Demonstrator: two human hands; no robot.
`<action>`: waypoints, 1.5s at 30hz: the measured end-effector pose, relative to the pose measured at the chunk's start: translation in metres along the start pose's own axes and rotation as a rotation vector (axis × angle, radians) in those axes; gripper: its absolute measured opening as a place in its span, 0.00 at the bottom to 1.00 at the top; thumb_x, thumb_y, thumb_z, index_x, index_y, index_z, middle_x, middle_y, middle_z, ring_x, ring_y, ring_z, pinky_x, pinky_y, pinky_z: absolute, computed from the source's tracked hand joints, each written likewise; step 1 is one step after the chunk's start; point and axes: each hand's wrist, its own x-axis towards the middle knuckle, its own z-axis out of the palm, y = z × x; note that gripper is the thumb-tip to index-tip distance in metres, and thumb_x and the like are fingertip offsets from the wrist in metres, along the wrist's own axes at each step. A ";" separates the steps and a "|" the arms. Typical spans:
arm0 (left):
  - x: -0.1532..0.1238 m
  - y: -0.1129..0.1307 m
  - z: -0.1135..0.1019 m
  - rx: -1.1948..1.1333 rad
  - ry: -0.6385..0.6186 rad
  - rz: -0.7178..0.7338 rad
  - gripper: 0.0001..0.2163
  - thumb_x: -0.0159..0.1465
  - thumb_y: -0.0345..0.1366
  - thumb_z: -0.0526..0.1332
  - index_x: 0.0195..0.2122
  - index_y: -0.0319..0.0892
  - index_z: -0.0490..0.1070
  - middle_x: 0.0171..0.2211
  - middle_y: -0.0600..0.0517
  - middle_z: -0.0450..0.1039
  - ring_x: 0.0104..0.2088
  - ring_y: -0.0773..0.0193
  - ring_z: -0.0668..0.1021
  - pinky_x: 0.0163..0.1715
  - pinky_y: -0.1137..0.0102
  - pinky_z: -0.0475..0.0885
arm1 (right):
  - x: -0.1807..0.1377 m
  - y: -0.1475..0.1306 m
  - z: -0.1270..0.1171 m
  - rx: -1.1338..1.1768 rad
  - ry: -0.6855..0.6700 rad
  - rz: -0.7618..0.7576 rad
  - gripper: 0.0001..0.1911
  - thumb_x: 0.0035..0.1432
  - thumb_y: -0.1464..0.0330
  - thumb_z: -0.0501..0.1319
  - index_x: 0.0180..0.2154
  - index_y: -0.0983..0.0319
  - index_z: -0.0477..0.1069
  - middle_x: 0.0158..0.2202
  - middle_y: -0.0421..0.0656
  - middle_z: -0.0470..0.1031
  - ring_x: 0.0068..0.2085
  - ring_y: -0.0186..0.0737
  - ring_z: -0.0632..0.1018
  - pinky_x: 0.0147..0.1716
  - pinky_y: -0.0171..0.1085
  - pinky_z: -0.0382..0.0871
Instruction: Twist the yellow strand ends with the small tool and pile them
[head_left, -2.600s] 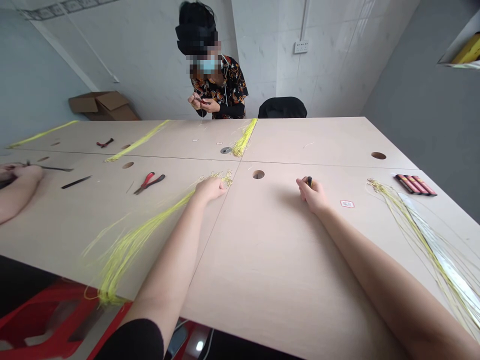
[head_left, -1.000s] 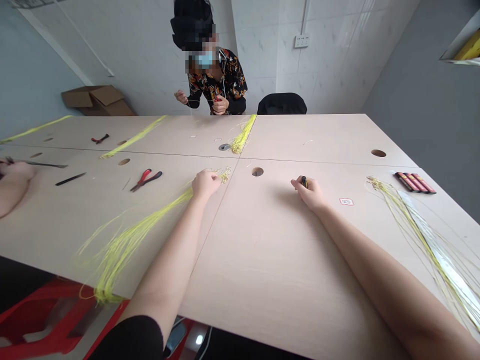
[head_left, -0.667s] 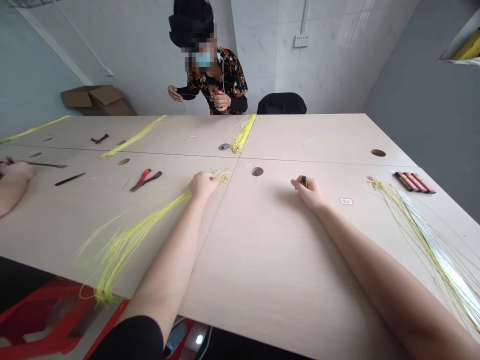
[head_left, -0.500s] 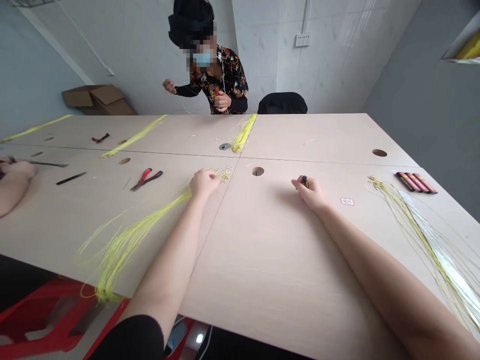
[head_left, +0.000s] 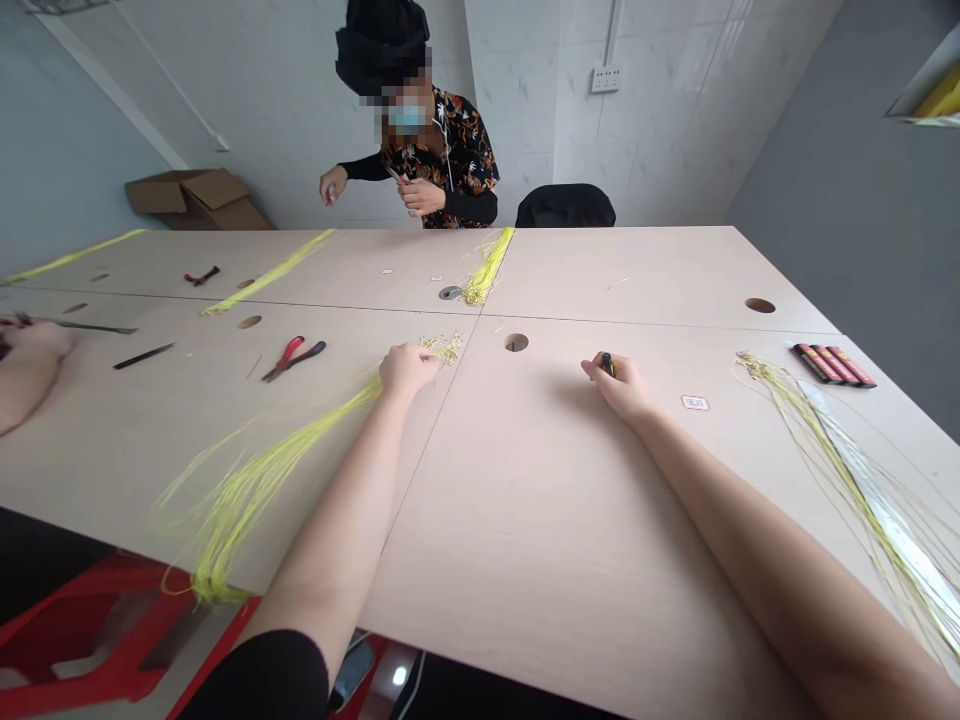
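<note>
My left hand (head_left: pixel 407 370) is closed in a pinch at the curled ends of a bundle of yellow wires (head_left: pixel 259 480). The wires run back under it to the table's front edge, and its fingertips lie close to the small loops (head_left: pixel 450 347). Farther right, my right hand (head_left: pixel 621 384) is closed around a small black-and-yellow tool (head_left: pixel 608 364). Only the tool's short end sticks up above the fingers; the rest is hidden in the hand. This hand rests on or just above the bare tabletop, apart from the wires.
Red-handled pliers (head_left: pixel 292 358) and a black stick (head_left: pixel 144 356) lie left on the table (head_left: pixel 525 560). At right are more yellow wires (head_left: pixel 817 430) and several dark red packs (head_left: pixel 834 365). A co-worker (head_left: pixel 442 140) stands across, another person's arm (head_left: pixel 34 365) reaches in left.
My hands stay almost in place; the right has shifted very slightly left. The co-worker's hands across the table have moved, and red-handled pliers now show in one.
</note>
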 end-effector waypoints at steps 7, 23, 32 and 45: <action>0.000 -0.001 0.001 0.000 0.008 0.026 0.12 0.55 0.40 0.58 0.37 0.47 0.79 0.36 0.47 0.79 0.37 0.53 0.77 0.30 0.67 0.68 | -0.001 -0.002 0.000 -0.028 -0.019 -0.020 0.17 0.54 0.57 0.55 0.21 0.60 0.54 0.18 0.35 0.51 0.21 0.31 0.57 0.22 0.34 0.50; -0.003 0.003 -0.005 -0.028 -0.104 0.149 0.09 0.51 0.37 0.62 0.32 0.49 0.79 0.33 0.54 0.79 0.36 0.60 0.78 0.31 0.71 0.69 | -0.002 -0.004 0.000 -0.061 -0.030 -0.010 0.17 0.54 0.58 0.55 0.21 0.60 0.53 0.18 0.35 0.51 0.22 0.31 0.56 0.23 0.35 0.49; -0.003 0.007 -0.009 0.038 -0.153 0.169 0.09 0.52 0.36 0.61 0.33 0.48 0.78 0.37 0.53 0.79 0.38 0.60 0.77 0.32 0.72 0.68 | -0.001 -0.002 0.001 -0.067 -0.048 -0.012 0.17 0.54 0.58 0.55 0.21 0.60 0.53 0.19 0.35 0.51 0.23 0.31 0.55 0.23 0.35 0.48; -0.006 0.016 -0.012 0.277 -0.184 0.234 0.09 0.56 0.36 0.55 0.32 0.46 0.74 0.36 0.49 0.77 0.38 0.57 0.77 0.33 0.70 0.67 | 0.000 -0.001 0.001 -0.091 -0.052 -0.023 0.17 0.53 0.57 0.54 0.21 0.60 0.53 0.20 0.35 0.51 0.23 0.31 0.55 0.24 0.35 0.48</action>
